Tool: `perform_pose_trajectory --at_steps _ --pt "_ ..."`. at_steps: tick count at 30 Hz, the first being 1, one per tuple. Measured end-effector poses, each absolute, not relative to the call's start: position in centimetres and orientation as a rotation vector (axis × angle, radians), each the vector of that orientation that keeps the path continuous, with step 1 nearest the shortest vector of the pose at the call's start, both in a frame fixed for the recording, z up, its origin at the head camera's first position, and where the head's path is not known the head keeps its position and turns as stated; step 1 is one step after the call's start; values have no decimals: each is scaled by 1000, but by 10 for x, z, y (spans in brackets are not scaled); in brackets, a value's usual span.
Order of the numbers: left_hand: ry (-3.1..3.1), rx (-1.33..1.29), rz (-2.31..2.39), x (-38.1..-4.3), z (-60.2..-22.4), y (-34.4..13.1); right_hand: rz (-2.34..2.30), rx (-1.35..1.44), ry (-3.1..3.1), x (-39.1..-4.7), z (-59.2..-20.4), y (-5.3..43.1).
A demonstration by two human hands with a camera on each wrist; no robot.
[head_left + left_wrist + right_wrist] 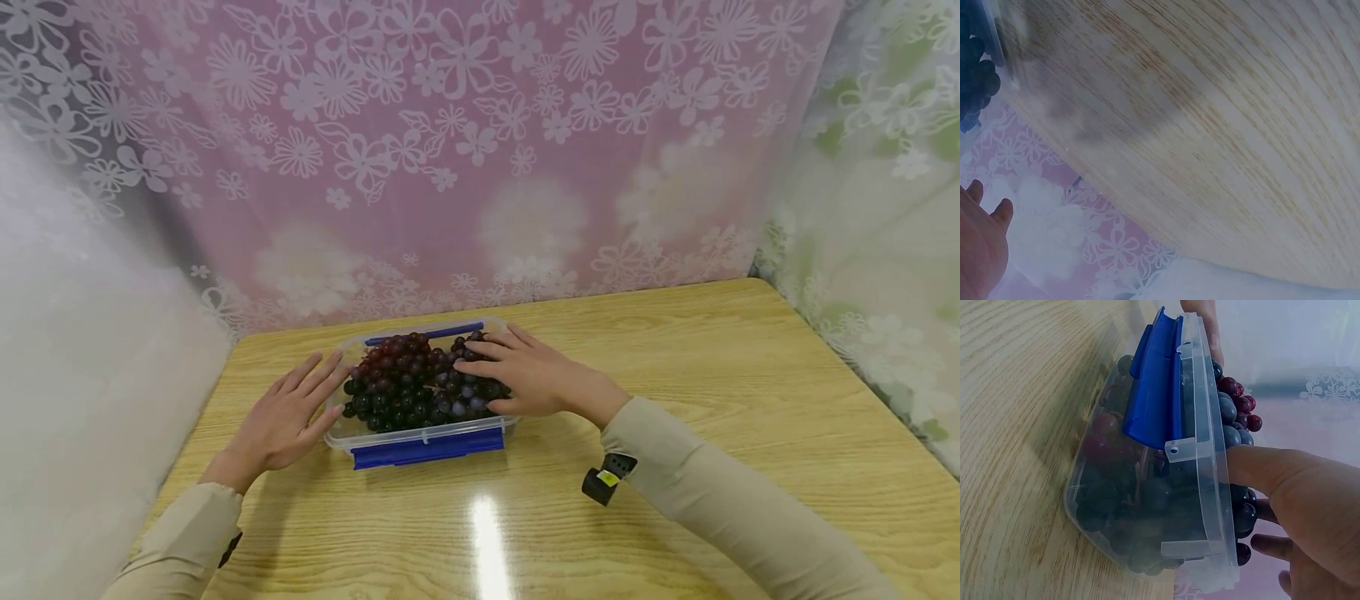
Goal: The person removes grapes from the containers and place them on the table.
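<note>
A clear plastic container [337, 435] with blue clip latches [427, 448] stands on the table, heaped with dark grapes [405, 375]. Red ones lie at the back left, near-black and bluish ones at the front and right. My left hand [288, 412] is at the container's left end, fingers spread and fairly straight, fingertips right at the rim. Over the right end my right hand [536, 375] lies with extended fingers on the bluish grapes. In the right wrist view, the right hand's thumb [1260, 467] reaches over the rim and the grapes [1244, 515] rise above it.
The wooden table [675, 375] reaches back to a pink floral curtain [450, 167]. White sheeting [90, 333] hangs along the left side, a green floral curtain [885, 250] along the right. A black wrist strap device [603, 482] hangs under the right sleeve.
</note>
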State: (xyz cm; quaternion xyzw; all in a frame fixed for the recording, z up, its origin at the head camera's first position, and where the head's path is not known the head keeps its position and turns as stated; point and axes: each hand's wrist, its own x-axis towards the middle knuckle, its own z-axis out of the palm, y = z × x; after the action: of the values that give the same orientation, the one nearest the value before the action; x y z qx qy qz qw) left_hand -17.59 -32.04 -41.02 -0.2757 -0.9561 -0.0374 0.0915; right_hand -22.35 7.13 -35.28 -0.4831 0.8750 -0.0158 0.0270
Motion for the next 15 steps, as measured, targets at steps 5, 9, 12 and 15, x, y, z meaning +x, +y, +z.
perform_pose_trajectory --at_steps 5,9,12,15 --pt "-2842 -805 -121 -175 -411 -319 -7 -1488 2747 -225 -353 67" --pt "-2857 -777 -142 -173 -412 -319 22 -1469 2779 -229 -352 60" --pt "-2867 -771 -161 -173 -412 -319 41 -1434 2804 -232 -353 57" --pt "-2862 -780 -164 -174 -413 -318 46 -1401 2826 -234 -355 56"
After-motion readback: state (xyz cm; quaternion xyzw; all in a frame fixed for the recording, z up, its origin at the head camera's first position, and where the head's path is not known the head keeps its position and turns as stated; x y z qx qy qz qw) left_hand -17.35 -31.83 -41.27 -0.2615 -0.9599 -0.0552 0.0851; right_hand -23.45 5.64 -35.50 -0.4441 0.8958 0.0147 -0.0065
